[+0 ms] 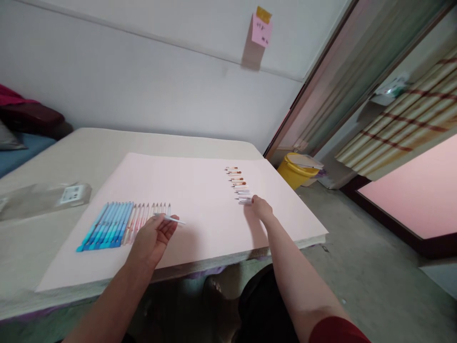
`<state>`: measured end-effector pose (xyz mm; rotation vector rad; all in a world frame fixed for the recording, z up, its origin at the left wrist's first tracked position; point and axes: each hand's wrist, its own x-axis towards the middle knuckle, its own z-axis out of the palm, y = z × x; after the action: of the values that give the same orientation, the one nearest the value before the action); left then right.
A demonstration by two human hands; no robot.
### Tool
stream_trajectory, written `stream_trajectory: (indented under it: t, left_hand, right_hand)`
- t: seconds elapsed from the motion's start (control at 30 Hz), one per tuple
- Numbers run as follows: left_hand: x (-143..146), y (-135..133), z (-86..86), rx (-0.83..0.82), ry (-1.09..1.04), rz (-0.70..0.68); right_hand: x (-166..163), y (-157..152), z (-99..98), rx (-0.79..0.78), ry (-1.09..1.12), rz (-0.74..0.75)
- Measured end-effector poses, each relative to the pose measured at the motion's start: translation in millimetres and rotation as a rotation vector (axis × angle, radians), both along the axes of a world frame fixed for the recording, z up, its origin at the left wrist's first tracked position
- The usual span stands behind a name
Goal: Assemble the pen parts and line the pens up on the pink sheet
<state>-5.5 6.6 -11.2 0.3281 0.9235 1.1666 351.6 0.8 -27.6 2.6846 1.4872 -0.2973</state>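
Note:
My left hand (154, 237) holds a thin white pen (171, 219) between thumb and fingers, just right of a row of blue and pink pens (117, 224) lying side by side on a large pale pink sheet (193, 209). My right hand (262, 206) reaches out with its fingers pinched at the near end of a column of small pen caps (238, 186). The cap it touches, white, is partly hidden by the fingertips.
The pink sheet lies on a beige table (43, 238). A clear plastic package (43, 197) rests at the table's left. A yellow bucket (296, 170) stands on the floor beyond the right edge. A pink note (262, 29) is stuck on the wall.

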Motion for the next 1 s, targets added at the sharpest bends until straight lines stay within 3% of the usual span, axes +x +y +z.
stream_trajectory:
  t: [0.33,0.53,0.63,0.73,0.83,1.0]
  left_hand:
    - [-0.2,2.0,-4.5,-0.02,-0.006,0.011]
    - [-1.7,4.7,-8.4,-0.02,0.015,0.022]
    - [-1.4,4.5,-4.5,-0.016,0.01,0.078]
    - [0.3,3.7,0.5,0.018,0.013,0.116]
    - [2.7,2.1,2.6,0.043,0.035,0.115]
    - [5.5,-1.6,-0.2,0.066,0.065,0.091]
  right_hand:
    - [-23.2,3.9,0.2,-0.021,0.042,0.075]
    - [-74.5,3.6,8.5,0.033,0.125,0.312]
    - [-101.5,-5.8,22.0,0.111,0.256,0.501]
    - [-123.9,-20.1,34.0,0.31,0.592,0.686]
    - [-140.6,-30.8,40.3,0.357,0.759,0.72]
    - [-153.0,-34.0,41.8,0.363,0.781,0.717]
